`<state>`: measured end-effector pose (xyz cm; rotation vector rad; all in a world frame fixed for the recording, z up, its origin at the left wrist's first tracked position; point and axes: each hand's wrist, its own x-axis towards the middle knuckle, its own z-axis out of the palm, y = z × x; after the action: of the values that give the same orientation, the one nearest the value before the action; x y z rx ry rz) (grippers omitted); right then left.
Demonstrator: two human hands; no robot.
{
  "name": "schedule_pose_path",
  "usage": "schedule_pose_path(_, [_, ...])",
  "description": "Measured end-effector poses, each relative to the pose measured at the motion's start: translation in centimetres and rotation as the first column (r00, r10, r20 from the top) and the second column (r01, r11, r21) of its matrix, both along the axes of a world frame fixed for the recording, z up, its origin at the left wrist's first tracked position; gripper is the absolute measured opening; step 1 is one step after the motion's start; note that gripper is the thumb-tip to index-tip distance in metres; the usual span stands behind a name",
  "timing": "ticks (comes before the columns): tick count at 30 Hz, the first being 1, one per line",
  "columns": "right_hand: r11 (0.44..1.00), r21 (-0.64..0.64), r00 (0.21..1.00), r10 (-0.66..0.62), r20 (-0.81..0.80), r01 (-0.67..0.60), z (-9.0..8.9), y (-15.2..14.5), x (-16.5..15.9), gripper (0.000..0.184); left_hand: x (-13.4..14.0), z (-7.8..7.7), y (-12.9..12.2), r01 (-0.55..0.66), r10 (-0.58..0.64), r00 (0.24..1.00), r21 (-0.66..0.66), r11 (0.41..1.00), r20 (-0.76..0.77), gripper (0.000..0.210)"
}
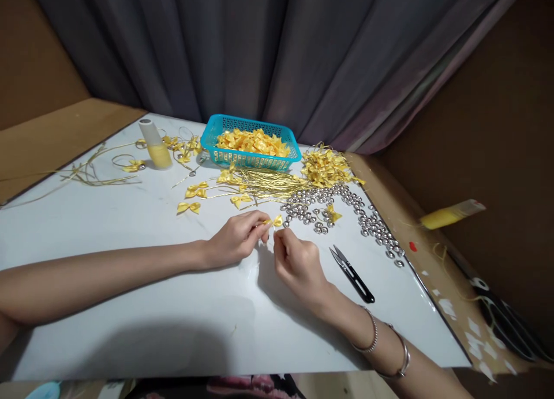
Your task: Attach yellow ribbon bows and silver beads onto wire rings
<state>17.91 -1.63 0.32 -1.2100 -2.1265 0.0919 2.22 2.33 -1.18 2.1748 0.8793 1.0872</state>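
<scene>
Across the left end of a white table (99, 223), thin gold cords (86, 169) lie loosely, and beside them stands a spool (157, 148) wound with yellow thread. Small yellow ribbon bows (188, 207) are scattered to the right of it. A person's bare left forearm comes in from the left edge, and the left hand (236, 236) is near the middle of the table, its thumb and fingertips pinched together on one side of a little yellow bow (278, 221). Behind that hand, a turquoise basket (208, 131) is heaped with more yellow ribbon pieces (253, 142). In front of the basket lies a bundle of gold cords (272, 183). The right hand (300, 263) is just below the held bow, its fingers curled; whether their tips grip anything cannot be told. Two bracelets (403, 358) circle the right wrist and forearm. Farther right come a tangled heap of bows (326, 167), black thread snips (352, 275), and a scattering of shiny silver beads (381, 232) trailing along the table's edge. Beyond that edge are another spool (452, 214) of yellow thread, white scraps (448, 308) and, at far right, black-handled scissors (511, 324).
</scene>
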Motion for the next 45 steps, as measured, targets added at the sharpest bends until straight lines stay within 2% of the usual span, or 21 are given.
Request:
schedule_pose_path(3, [0.998,0.052,0.999,0.022,-0.024,-0.021,-0.3,0.0,0.1,0.017,0.0,0.1,0.0,0.018,-0.017,1.0,-0.022,1.0,0.024,0.015])
schedule_pose_path(5, [0.998,0.062,0.999,0.023,-0.041,-0.021,-0.4,0.1,0.2,0.018,0.0,0.3,0.0,0.035,-0.028,0.998,-0.121,0.992,0.059,0.017])
schedule_pose_path(7, [0.998,0.056,0.999,0.013,-0.052,-0.01,-0.3,0.3,0.3,0.017,0.0,0.5,0.2,0.06,-0.029,0.993,-0.276,0.959,0.116,0.021])
schedule_pose_path(9, [1.0,-0.023,0.995,-0.005,-0.097,0.003,0.0,0.5,0.5,0.017,0.0,0.6,0.5,0.098,-0.018,0.98,-0.407,0.908,0.198,0.024])
schedule_pose_path(12, [0.959,-0.284,0.975,-0.057,-0.216,-0.007,0.5,1.0,0.7,0.017,0.1,0.7,0.9,0.152,0.005,0.955,-0.502,0.851,0.298,0.028])
schedule_pose_path(15, [0.864,-0.498,0.941,-0.11,-0.321,-0.069,0.9,1.4,0.8,0.018,0.2,0.6,1.1,0.182,0.011,0.941,-0.534,0.826,0.338,0.031])
schedule_pose_path(20, [0.668,-0.705,0.857,-0.196,-0.477,-0.24,1.3,1.8,0.7,0.024,0.3,0.6,0.9,0.187,0.013,0.941,-0.55,0.814,0.339,0.033])
schedule_pose_path(26, [0.363,-0.808,0.767,-0.292,-0.572,-0.464,2.1,2.5,1.2,0.028,0.3,0.7,0.9,0.189,0.006,0.941,-0.541,0.82,0.337,0.032])
schedule_pose_path(28, [0.292,-0.803,0.741,-0.315,-0.594,-0.519,2.3,2.7,1.5,0.025,0.3,0.7,1.0,0.186,0.006,0.941,-0.534,0.825,0.338,0.031])
schedule_pose_path(29, [0.274,-0.792,0.725,-0.32,-0.61,-0.545,2.4,2.8,1.7,0.023,0.3,0.7,1.0,0.181,0.009,0.942,-0.531,0.828,0.336,0.03])
schedule_pose_path(32, [0.273,-0.771,0.702,-0.318,-0.637,-0.576,2.6,2.9,2.1,0.018,0.2,0.7,1.0,0.17,0.015,0.945,-0.527,0.833,0.328,0.029])
schedule_pose_path(34, [0.27,-0.788,0.721,-0.318,-0.616,-0.554,2.7,2.9,2.3,0.015,0.2,0.6,1.1,0.168,0.021,0.943,-0.528,0.833,0.333,0.029])
schedule_pose_path(37, [0.234,-0.831,0.768,-0.316,-0.556,-0.505,2.8,2.8,2.5,0.011,0.2,0.3,1.3,0.164,0.037,0.939,-0.538,0.827,0.343,0.031])
schedule_pose_path(38, [0.241,-0.84,0.783,-0.306,-0.541,-0.486,2.9,2.8,2.5,0.011,0.2,0.2,1.4,0.164,0.043,0.938,-0.546,0.822,0.345,0.032])
schedule_pose_path(43, [0.39,-0.856,0.869,-0.218,-0.444,-0.34,3.3,2.6,2.2,0.023,0.1,-0.3,1.6,0.178,0.057,0.929,-0.576,0.798,0.366,0.033])
schedule_pose_path(45, [0.414,-0.862,0.887,-0.219,-0.405,-0.292,3.4,2.5,2.1,0.024,0.2,-0.3,1.6,0.184,0.048,0.929,-0.571,0.8,0.367,0.034])
